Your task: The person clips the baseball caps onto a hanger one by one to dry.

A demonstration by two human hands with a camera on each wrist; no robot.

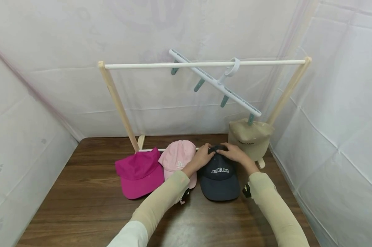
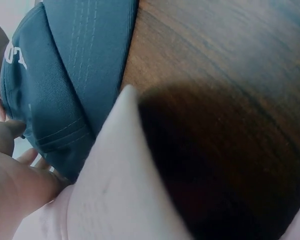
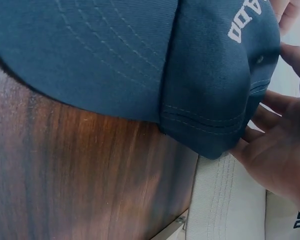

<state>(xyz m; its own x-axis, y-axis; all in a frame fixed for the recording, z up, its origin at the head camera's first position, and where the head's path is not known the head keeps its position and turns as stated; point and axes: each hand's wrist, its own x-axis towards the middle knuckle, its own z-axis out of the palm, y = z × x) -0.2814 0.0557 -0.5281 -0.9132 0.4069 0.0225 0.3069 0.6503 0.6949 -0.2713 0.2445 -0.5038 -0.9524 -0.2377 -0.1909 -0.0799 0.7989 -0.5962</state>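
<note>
Sleeves foremost, left hand and right hand grip a cap (navy).

**Two arms forward, two hands in a pinch**

Both arms stretch ahead, angled inward — the left arm slanting rightward, the right arm leftward. The left hand and right hand sit near each other, thumbs pointing inward, fingers bent opposite them. Sleeves cover the forearms — hands bare.
</note>
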